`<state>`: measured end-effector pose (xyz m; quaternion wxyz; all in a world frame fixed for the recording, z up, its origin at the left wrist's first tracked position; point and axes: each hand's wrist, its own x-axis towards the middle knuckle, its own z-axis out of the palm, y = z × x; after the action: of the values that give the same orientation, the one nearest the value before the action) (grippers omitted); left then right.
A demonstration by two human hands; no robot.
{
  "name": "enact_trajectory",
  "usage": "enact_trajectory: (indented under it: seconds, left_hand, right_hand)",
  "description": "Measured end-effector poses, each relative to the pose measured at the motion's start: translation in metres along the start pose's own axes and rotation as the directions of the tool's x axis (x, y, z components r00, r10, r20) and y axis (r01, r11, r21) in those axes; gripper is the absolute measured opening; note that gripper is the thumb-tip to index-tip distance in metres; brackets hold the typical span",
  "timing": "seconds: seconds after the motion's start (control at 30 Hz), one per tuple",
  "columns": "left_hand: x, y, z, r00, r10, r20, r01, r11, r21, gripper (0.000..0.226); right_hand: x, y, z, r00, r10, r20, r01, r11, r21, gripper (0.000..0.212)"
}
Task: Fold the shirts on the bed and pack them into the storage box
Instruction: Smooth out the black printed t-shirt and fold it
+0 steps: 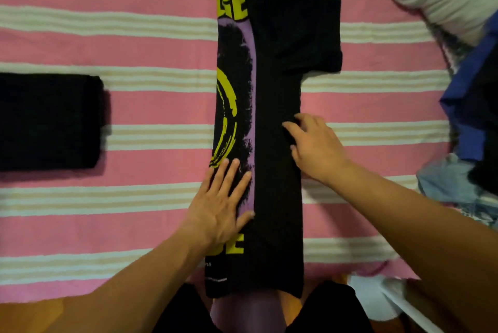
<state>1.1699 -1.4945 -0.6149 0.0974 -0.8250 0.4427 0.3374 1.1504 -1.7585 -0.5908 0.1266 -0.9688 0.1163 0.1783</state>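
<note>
1. I take the black printed shirt point(258, 127) as my landmark; it lies lengthwise down the middle of the striped bed point(134, 106), narrowed into a long strip, one side panel laid over the print, its right sleeve sticking out near the far end.
2. My left hand point(221, 206) lies flat on the print, grip wide and holding nothing; my right hand point(315, 146) rests on the shirt's right edge, fingers bent over the cloth, though I cannot tell if they pinch it.
3. I judge the lengthwise folds nearly done; the sleeve tuck and crosswise folds remain.
4. Left of the shirt sits a folded black garment point(48, 122), apparently finished; right of it a heap of clothes point(469, 122) waits, cut off by the frame.
5. The storage box is not clearly in view; the white thing point(377, 303) near the shirt's hem is too blurred to name; nothing looks packed yet.
</note>
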Motion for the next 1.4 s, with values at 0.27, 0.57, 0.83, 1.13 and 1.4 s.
enact_trajectory:
  seconds: [0.27,0.57,0.83,1.13,1.4]
  left_hand:
    - [0.099,-0.074,-0.113,0.886,-0.037,-0.463,-0.018,0.994,-0.112,0.053]
    - [0.279,-0.171,-0.224,0.907,-0.179,-0.381,0.117,0.977,-0.180,0.072]
    - [0.306,-0.161,-0.233,0.876,-0.338,-0.344,0.284,0.938,-0.197,0.063]
    - [0.292,-0.135,-0.255,0.890,-0.318,-0.327,0.289,0.948,-0.137,0.071]
    - [0.288,-0.089,-0.187,0.930,-0.148,-0.336,0.127,0.988,-0.082,0.068]
  right_hand:
    - [0.146,0.102,-0.073,0.755,0.655,0.031,-0.575,0.639,0.511,0.053]
    - [0.211,0.122,-0.070,0.717,0.640,0.274,-0.426,0.092,0.900,0.024]
    - [0.154,0.104,-0.036,0.603,0.797,0.047,-0.327,0.193,0.925,0.017]
    - [0.146,0.097,-0.048,0.766,0.642,-0.015,-0.232,0.297,0.926,0.021]
    - [0.161,0.118,-0.052,0.831,0.542,-0.127,-0.248,0.564,0.788,0.039]
